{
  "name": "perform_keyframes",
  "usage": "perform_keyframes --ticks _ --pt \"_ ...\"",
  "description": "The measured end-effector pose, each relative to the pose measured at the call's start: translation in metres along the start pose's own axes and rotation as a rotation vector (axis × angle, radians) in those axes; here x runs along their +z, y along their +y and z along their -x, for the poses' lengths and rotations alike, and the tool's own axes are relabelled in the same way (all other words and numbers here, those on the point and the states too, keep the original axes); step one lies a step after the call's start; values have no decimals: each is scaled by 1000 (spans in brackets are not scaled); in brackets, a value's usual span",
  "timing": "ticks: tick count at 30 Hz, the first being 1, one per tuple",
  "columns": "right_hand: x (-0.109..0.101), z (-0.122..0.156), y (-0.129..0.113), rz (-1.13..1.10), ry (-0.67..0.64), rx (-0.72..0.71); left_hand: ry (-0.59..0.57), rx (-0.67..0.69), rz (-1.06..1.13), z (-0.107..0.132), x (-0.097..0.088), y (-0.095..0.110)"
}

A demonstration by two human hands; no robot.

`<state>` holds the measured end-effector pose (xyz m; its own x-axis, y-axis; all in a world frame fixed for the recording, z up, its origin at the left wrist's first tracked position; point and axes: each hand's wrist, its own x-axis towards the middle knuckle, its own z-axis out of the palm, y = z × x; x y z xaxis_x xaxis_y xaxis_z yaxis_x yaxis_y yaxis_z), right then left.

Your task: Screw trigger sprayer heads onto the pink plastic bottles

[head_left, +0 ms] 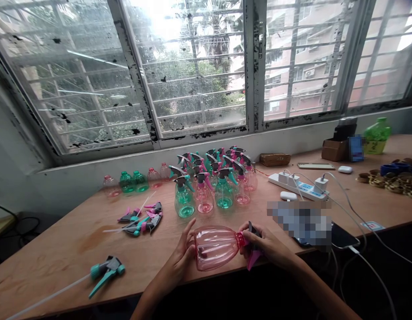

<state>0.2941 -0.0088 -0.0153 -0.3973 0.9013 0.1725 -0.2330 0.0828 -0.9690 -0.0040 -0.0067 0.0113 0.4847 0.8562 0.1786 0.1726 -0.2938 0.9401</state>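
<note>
A clear pink spray bottle (pixel 215 248) lies sideways between my hands at the table's front edge, its base to the left. My left hand (pixel 179 262) holds the base end, with one finger sticking up past it. At the neck, my right hand (pixel 264 244) is closed around the grey and pink spray head (pixel 254 258), which its fingers partly cover. Behind them stand several green and pink spray bottles (pixel 205 200) with heads on. Loose spray heads (pixel 144 222) lie in a pile on the left, and a teal and grey one (pixel 108 271) lies nearer me.
Several headless bottles (pixel 127 182) line the wall under the window. To the right are a power strip (pixel 299 186) with white cables, a phone (pixel 345 235), a white case (pixel 288 196), a cardboard box (pixel 334 150) and a green jug (pixel 377 135). The wooden table's (pixel 76 222) front edge runs below my hands.
</note>
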Motion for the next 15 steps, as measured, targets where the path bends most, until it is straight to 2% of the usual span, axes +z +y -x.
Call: perform_keyframes --ticks 8,15 --pt "0 1 1 14 -20 5 -79 -135 -179 8 -2 5" --pt "-1 1 1 13 -8 4 -19 -39 -34 3 0 7"
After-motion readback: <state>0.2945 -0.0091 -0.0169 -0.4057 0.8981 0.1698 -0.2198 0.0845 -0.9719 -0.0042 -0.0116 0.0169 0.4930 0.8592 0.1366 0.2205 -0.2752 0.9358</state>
